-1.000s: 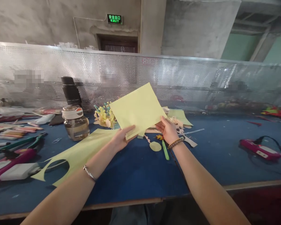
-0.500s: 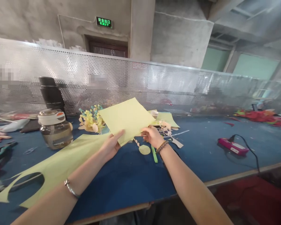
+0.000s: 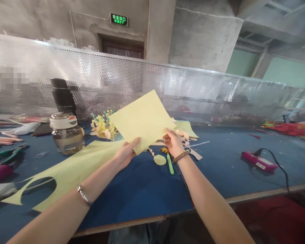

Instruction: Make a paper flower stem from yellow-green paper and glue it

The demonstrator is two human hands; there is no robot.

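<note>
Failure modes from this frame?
1. The yellow sheet is held up at its near edges by the left hand and right hand; it could bend or crease at the grips.
2. The left forearm passes over the larger cut sheet, so a sweep might drag or wrinkle it.
3. The green tool and round paper piece sit close below the hands and could get knocked.
</note>
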